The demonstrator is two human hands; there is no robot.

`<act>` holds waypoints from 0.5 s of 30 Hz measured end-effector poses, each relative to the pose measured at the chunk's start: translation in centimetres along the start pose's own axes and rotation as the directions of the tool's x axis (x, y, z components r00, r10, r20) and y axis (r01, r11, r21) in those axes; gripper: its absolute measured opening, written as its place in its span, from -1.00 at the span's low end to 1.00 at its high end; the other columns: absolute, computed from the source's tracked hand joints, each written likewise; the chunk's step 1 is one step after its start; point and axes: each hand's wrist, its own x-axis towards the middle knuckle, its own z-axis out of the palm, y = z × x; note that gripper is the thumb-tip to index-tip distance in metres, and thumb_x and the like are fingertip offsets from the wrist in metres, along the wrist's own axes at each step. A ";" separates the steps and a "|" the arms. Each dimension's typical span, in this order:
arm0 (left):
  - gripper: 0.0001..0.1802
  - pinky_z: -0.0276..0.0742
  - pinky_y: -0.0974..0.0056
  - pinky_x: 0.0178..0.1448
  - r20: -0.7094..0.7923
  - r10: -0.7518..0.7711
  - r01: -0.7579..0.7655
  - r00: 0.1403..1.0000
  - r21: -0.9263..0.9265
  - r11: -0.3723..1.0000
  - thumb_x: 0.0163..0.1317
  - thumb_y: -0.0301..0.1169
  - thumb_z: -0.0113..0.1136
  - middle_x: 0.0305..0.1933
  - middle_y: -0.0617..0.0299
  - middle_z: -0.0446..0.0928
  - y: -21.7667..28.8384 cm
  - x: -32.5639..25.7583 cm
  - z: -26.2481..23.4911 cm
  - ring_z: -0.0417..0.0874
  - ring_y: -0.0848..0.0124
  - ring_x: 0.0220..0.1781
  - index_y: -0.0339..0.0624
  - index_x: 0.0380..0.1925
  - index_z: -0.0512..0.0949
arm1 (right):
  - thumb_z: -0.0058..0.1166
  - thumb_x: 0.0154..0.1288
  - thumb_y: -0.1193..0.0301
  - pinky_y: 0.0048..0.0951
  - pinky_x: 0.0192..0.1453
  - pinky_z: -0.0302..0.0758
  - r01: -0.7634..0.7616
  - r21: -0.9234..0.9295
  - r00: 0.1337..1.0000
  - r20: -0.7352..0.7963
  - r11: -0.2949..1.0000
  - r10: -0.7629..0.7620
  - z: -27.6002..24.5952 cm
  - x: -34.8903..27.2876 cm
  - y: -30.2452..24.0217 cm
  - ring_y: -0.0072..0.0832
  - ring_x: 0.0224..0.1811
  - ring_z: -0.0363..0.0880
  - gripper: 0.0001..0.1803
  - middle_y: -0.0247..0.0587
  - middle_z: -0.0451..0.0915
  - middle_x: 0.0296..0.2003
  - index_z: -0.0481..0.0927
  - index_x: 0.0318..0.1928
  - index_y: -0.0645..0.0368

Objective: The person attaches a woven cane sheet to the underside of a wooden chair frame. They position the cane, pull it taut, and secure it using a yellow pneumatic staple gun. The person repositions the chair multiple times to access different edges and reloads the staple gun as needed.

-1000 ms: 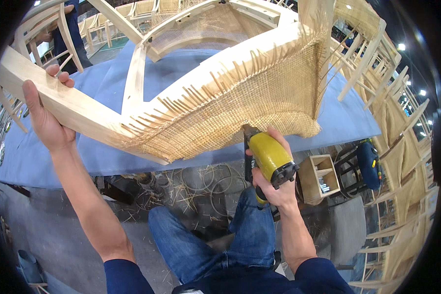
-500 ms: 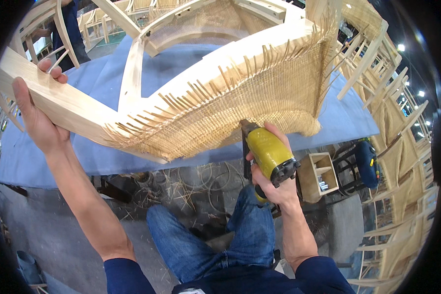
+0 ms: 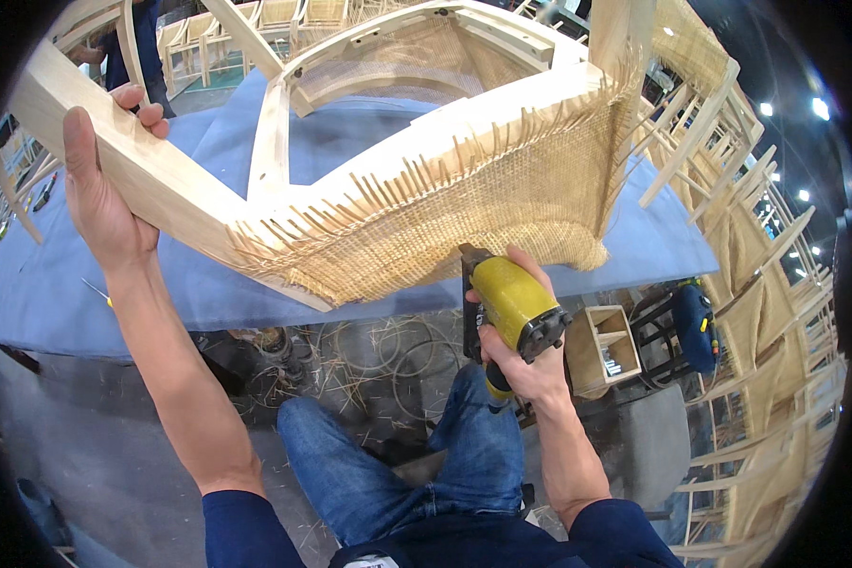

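Note:
A pale wooden chair frame point(image 3: 194, 210) rests on a table covered in blue cloth. Woven cane webbing point(image 3: 502, 204) stretches over its near side, with a row of loose cane ends sticking up along the edge. My left hand point(image 3: 114, 194) grips the frame's leg at the left, thumb on the near face and fingertips curling over the far side. In my right hand point(image 3: 521, 346) is a yellow and black pneumatic staple gun point(image 3: 516, 298). Its black nose is at the lower part of the webbing; whether it touches I cannot tell.
The blue-covered table point(image 3: 57, 303) spans the view. Below it, a wooden box point(image 3: 592, 369) with compartments stands beside a dark stool-like stand. A coiled hose point(image 3: 417, 374) and cane scraps lie on the floor. Stacked chair frames point(image 3: 757, 312) line the right. Another person point(image 3: 142, 47) stands at far left.
The chair frame's left leg and my left hand have shifted a little right and down in view. The staple gun has moved slightly left and down, still in my right hand.

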 end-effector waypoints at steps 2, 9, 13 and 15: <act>-0.29 0.63 0.30 0.05 -0.005 0.017 -0.017 1.000 0.014 1.000 0.47 0.03 0.11 -0.01 0.02 0.52 0.0 -0.2 0.2 0.61 0.32 -0.06 -0.36 0.27 0.19 | 0.13 0.05 0.66 -0.36 0.29 0.47 0.001 -0.012 1.000 0.005 1.000 -0.001 0.4 0.2 0.0 -0.39 0.09 0.62 -0.11 -0.07 0.61 0.01 0.17 0.47 0.29; -0.35 0.68 0.30 0.05 0.014 0.017 -0.017 1.000 0.002 1.000 0.46 0.02 0.12 -0.06 -0.03 0.63 -0.4 0.0 -0.5 0.70 0.31 -0.07 -0.41 0.18 0.38 | 0.11 0.07 0.69 -0.43 0.06 0.54 -0.036 -0.083 0.999 0.006 0.996 0.036 0.8 0.2 0.7 -0.48 -0.10 0.61 -0.11 -0.09 0.62 -0.03 0.17 0.48 0.20; -0.40 0.71 0.27 -0.05 -0.025 -0.004 0.002 1.000 -0.047 0.999 0.43 0.00 0.18 -0.10 -0.04 0.64 -0.9 0.5 -0.9 0.73 0.26 -0.12 -0.43 0.04 0.48 | 0.05 0.11 0.73 -0.56 -0.36 0.55 -0.028 -0.062 0.999 0.043 0.998 0.031 0.9 0.4 0.0 -0.58 -0.41 0.56 -0.07 -0.08 0.62 -0.07 0.10 0.51 0.04; -0.41 0.72 0.25 -0.11 -0.068 0.037 -0.037 0.997 -0.001 0.999 0.40 -0.02 0.22 -0.12 -0.05 0.65 -0.5 0.6 -0.3 0.74 0.25 -0.17 -0.43 0.03 0.47 | 0.07 0.10 0.72 -0.53 -0.26 0.60 -0.112 0.026 0.994 0.019 0.993 0.112 1.5 0.0 -0.9 -0.55 -0.32 0.62 -0.10 -0.07 0.63 -0.05 0.14 0.50 0.10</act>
